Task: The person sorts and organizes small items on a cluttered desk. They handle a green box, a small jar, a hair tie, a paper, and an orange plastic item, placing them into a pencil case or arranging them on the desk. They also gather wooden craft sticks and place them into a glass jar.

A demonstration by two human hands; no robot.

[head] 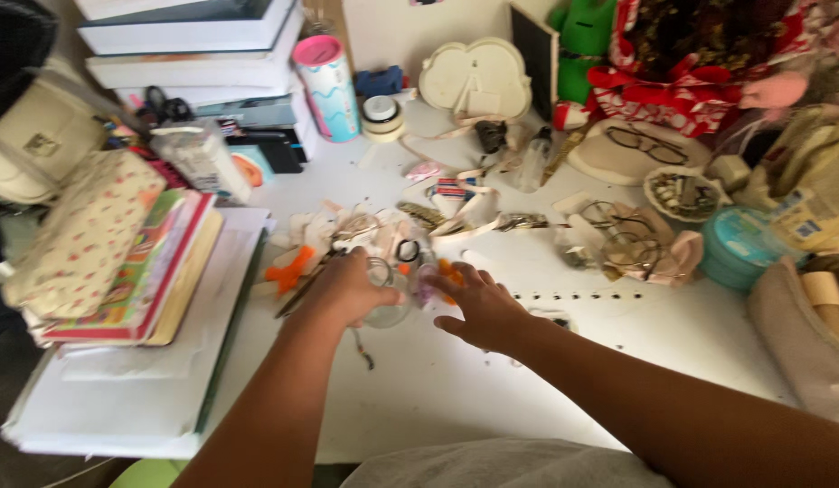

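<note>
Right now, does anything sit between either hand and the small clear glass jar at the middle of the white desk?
Nothing visible does. The left hand already rests against the small clear glass jar, and the right hand lies open just beside it. Small orange pieces and a black ring lie beyond the jar, not between.

White table [456, 380] cluttered; landmark is the pink-lidded tube [327, 86] at the back. Left of it a stack of white boxes [193, 45], front-left a pile of books [157, 271] with a floral pouch [80, 235] on top. Right of it a cloud-shaped tray [476, 77], far right eyeglasses [650, 143] and a teal round tin [743, 246].
</note>
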